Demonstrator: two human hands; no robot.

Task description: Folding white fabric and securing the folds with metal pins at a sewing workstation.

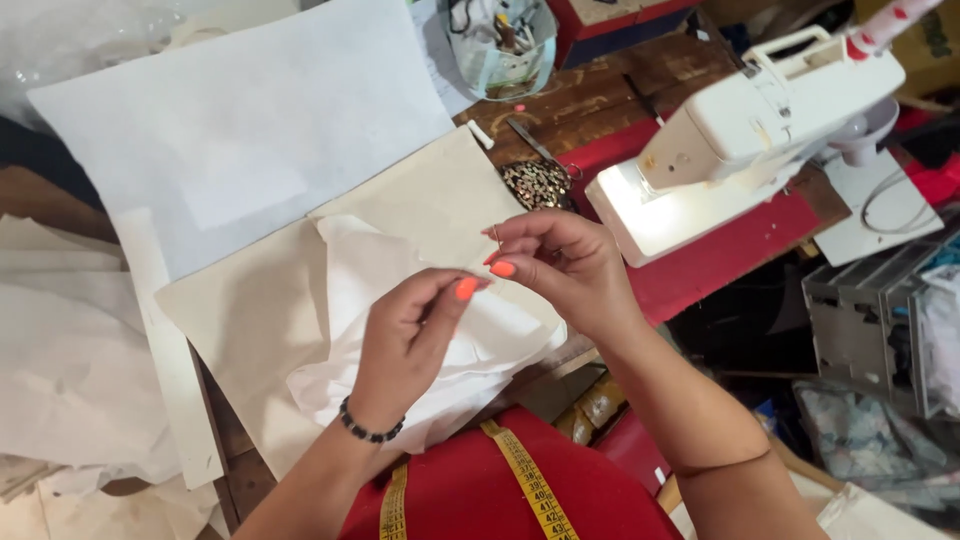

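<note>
My left hand (pixel 405 335) and my right hand (pixel 560 265) meet above a crumpled white cloth (pixel 480 350) lying on a cream fabric sheet (pixel 250 310). The right hand's fingertips pinch a thin needle or pin (pixel 496 234) that sticks up. The left hand's thumb and forefinger are pinched together just beside it, perhaps on a thread too fine to see. A black bead bracelet (pixel 368 428) circles the left wrist. A yellow tape measure (pixel 525 480) hangs over my red top.
A white sewing machine (pixel 760 130) with its lamp on stands at the right on red fabric (pixel 720 255). A pale blue sheet (pixel 250 130) lies at the back. A clear container (pixel 500 45) of odds and a pile of small metal pieces (pixel 537 183) sit behind the hands.
</note>
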